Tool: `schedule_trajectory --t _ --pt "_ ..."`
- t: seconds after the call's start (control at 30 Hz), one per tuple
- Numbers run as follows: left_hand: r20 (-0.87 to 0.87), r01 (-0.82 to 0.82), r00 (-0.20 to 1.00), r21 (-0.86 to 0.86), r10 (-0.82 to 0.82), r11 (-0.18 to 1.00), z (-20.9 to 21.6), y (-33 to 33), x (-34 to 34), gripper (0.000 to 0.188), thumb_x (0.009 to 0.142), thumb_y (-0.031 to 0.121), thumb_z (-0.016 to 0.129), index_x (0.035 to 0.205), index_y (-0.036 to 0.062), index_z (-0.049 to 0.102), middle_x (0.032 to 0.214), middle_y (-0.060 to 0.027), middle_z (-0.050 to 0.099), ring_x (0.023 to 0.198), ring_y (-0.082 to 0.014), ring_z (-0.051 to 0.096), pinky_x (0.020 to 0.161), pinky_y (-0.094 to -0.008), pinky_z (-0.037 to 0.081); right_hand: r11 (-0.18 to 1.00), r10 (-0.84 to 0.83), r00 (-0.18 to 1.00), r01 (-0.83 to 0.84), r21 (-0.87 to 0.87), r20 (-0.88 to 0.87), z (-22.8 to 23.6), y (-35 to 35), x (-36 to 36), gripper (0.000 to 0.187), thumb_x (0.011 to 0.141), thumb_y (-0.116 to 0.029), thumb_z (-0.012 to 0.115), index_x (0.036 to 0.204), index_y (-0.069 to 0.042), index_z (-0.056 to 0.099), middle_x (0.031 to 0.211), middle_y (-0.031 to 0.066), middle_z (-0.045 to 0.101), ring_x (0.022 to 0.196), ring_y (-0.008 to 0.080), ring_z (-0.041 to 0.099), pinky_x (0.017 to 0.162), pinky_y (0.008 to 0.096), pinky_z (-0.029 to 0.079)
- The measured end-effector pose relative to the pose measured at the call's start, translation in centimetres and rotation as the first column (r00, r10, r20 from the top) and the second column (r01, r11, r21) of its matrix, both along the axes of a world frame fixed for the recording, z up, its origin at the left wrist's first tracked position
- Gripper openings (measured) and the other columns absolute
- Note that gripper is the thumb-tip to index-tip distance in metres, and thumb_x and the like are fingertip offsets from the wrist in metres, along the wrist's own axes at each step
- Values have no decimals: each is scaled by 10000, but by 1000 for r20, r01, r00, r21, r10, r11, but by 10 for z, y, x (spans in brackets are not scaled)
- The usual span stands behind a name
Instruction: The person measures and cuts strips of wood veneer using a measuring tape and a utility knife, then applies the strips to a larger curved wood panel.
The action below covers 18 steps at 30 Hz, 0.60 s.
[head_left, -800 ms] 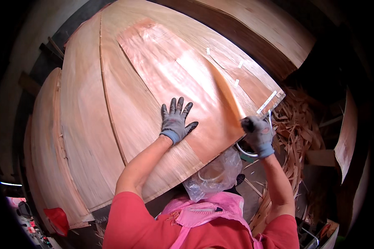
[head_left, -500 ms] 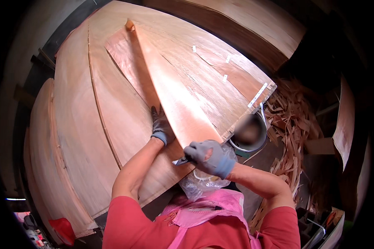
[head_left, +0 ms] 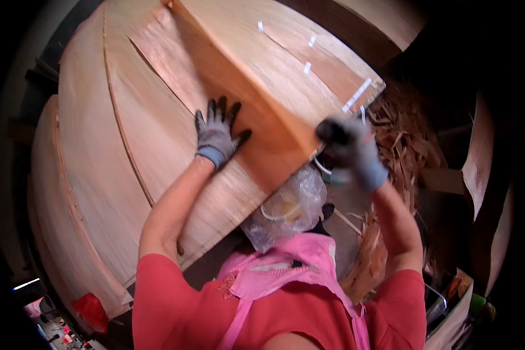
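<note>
Containers first. Clear bag (head_left: 291, 204) sits just off the near edge of the stack (head_left: 163, 140); through its film I see a pale ring and something yellowish, too crumpled to name. Box (head_left: 454, 324) at near right has a pale wall; an orange-brown piece shows at its far side, in or behind, can't tell, and the rest is dark. A pale rim (head_left: 321, 167) curves out right of the bag; I can't see what it holds.

Sheet (head_left: 259, 111) lies on top of the stack, near end at the stack's near edge, right side raised in a long orange fold that runs from the far end toward my right hand (head_left: 349, 143). Left hand (head_left: 217, 133) is gloved, palm down at the sheet's left edge, fingers spread wide. Right hand, also gloved, is at the sheet's near right corner, motion-blurred; can't tell whether the fingers grip anything. Scraps (head_left: 405, 128) heap to the right of it.

Versus half a second ago: right hand is now farther right and farther off, from low by the bag with a blade showing; I can't make out the blade now. Left hand is clear of the sheet that partly covered it. Bag stays by the near edge.
</note>
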State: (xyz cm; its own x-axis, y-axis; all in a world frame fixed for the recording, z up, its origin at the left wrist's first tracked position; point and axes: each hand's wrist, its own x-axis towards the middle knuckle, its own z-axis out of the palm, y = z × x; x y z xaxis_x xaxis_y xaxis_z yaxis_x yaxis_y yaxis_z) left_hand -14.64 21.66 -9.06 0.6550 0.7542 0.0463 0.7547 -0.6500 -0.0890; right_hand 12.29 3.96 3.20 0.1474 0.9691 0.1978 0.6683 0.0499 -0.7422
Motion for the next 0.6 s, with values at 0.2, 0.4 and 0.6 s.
schedule_trajectory --t 0.2,0.4,0.6 --pt "28 4 1000 22 -5 1000 -4 0 24 790 927 653 460 1574 258 235 1630 -140 199 1494 -380 177 1157 -632 115 946 -304 934 319 -60 188 -77 29 110 258 842 -279 729 1038 -111 726 890 127 720 807 274 690 722 360 524" --pt "60 -1 998 52 -2 999 -9 -4 23 777 937 633 469 1573 253 235 1631 -146 192 1491 -385 186 1161 -629 120 894 -365 920 390 -222 145 -142 37 148 319 822 -323 735 1088 -148 719 950 137 718 835 279 690 753 360 525" --pt "24 -25 999 30 25 999 -6 -10 21 774 946 628 457 1577 247 220 1636 -137 180 1496 -376 177 1160 -628 123 895 -404 892 431 -115 202 -131 30 128 255 841 -195 719 1068 -79 723 921 104 736 802 184 669 763 304 524"
